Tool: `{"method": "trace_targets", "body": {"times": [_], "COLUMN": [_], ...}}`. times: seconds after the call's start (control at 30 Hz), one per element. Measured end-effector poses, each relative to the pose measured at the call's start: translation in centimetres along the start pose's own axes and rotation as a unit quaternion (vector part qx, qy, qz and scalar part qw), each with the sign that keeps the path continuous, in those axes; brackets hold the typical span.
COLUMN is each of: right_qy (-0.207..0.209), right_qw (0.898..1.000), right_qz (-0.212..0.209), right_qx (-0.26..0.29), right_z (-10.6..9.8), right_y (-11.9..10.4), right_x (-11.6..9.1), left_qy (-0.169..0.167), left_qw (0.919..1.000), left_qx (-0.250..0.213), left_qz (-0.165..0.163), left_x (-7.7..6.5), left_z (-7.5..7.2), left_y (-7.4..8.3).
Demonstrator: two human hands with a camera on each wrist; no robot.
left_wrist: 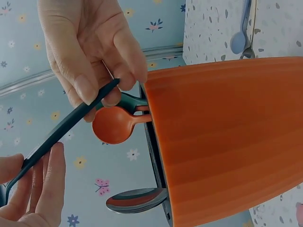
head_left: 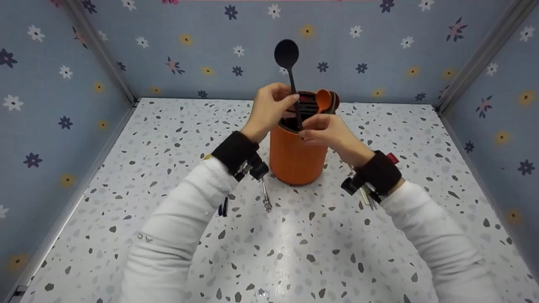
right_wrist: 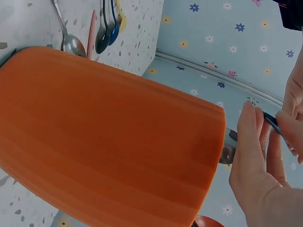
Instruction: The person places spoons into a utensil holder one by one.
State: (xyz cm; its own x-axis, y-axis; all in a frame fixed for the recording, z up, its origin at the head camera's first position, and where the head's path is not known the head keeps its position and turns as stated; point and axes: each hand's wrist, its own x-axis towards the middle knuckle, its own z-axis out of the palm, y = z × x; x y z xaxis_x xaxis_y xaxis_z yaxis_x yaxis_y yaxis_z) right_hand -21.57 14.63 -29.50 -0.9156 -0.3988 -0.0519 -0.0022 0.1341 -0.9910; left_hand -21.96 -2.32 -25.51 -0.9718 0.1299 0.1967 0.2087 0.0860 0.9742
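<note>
A long black spoon [head_left: 286,54] stands nearly upright over the near rim of an orange utensil holder [head_left: 297,158], bowl at the top. My left hand [head_left: 269,105] pinches its handle [left_wrist: 71,120] partway up, below the bowl. Lower down, my right hand [head_left: 330,132] pinches the handle near its end, right at the holder's rim. Inside the holder a dark slotted insert [head_left: 309,107] shows. A small orange spoon [head_left: 323,100] sticks up from the far right side, with a dark green utensil [left_wrist: 130,100] close behind it. The left wrist view also shows a metal spoon [left_wrist: 137,200] in the holder.
On the speckled table, a metal handle [head_left: 266,200] and dark blue handles [head_left: 223,207] lie left of the holder. More cutlery [head_left: 366,198] lies to the right, partly under my right wrist; a light blue spoon [left_wrist: 239,42] is also there. Flower-patterned walls [head_left: 236,38] enclose the table.
</note>
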Motion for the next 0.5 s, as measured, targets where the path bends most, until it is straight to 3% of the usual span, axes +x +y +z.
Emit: {"method": "trace_targets", "body": {"times": [0.27, 0.5], "right_qy": [0.046, 0.068], "right_qw": [0.998, 0.994], "right_qz": [0.017, 0.002], "right_qx": [-0.034, -0.090], "right_z": [-0.4, -0.4], "right_y": [-1.4, -1.9], "right_x": [1.8, 3.4], "left_qy": [0.002, 0.022], "left_qw": [0.9995, 0.9968], "left_qx": [0.032, 0.076], "left_qz": [0.000, 0.005], "left_x": [1.6, 2.9], "left_z": [0.0, 0.2], "left_y": [1.1, 1.4]}}
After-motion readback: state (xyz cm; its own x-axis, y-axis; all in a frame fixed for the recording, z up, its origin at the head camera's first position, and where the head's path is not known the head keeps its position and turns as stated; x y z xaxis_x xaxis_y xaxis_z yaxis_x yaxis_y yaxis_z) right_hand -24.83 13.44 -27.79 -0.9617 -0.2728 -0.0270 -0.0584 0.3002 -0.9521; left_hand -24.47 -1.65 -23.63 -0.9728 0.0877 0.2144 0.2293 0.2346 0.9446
